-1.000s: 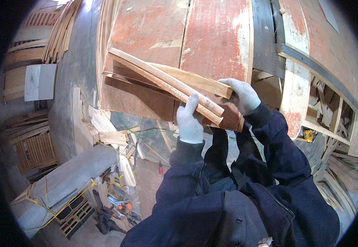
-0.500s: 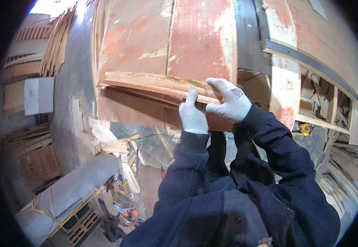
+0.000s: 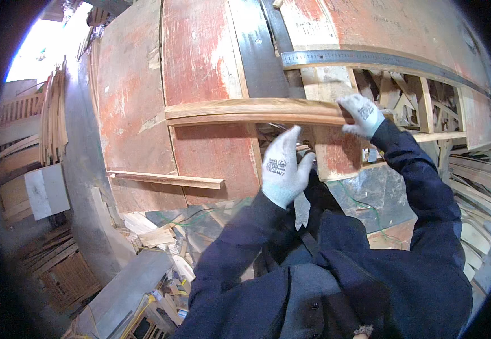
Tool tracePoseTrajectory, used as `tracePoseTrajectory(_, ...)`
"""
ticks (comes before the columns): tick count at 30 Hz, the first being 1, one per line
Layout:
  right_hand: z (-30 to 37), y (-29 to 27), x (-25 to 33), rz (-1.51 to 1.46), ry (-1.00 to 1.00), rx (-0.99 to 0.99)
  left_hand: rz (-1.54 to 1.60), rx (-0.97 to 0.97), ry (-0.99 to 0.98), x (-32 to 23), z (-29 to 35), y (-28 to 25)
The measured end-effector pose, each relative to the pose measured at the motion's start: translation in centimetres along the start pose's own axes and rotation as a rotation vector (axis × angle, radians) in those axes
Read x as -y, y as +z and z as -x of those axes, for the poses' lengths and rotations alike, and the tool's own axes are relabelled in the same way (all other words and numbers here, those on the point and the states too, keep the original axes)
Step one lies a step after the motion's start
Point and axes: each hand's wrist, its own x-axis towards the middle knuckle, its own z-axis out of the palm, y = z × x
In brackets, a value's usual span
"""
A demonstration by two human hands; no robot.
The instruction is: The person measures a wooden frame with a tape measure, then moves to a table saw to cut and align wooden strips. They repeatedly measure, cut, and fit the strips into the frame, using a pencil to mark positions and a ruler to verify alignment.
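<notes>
My right hand (image 3: pixel 363 116), in a white glove, grips the right end of a long wooden strip (image 3: pixel 239 110), with the thumb below and the fingers over the top. The strip lies roughly level across the reddish worn workbench (image 3: pixel 197 53) and over the gap in it. My left hand (image 3: pixel 285 169), gloved too, is open just below the strip, thumb apart from the fingers, holding nothing. A shorter, thinner wooden strip (image 3: pixel 166 179) rests near the bench's front edge, left of my left hand.
A metal ruler (image 3: pixel 324 57) lies along a wooden piece at the upper right. Beneath the bench opening are offcuts (image 3: pixel 395 93). Scrap wood (image 3: pixel 155 231) litters the floor at left, near a grey board (image 3: pixel 124 291). Tall strips (image 3: pixel 53 118) lean at far left.
The long strip has moved right along the bench, held by my right hand. My left hand has let go of it. The shorter strip now lies apart, in plain sight.
</notes>
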Motion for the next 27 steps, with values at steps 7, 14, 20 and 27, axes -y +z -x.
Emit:
tracePoseTrajectory(7,0.7,3.8,-1.5,-0.117,-0.024,-0.172,-0.686,0.187,0.294,5.0,-9.2,-2.5)
tracePoseTrajectory(14,2.0,4.9,-1.9,-0.254,0.038,-0.281,-0.695,0.214,0.33,6.3,-10.1,-0.9)
tracePoseTrajectory(20,4.5,7.4,2.2,-0.896,0.531,-0.658,-0.789,0.219,0.336,6.4,-9.3,0.3)
tracePoseTrajectory(27,2.5,9.9,5.5,-0.905,0.566,-0.946,-0.834,0.237,0.428,7.4,-9.2,0.5)
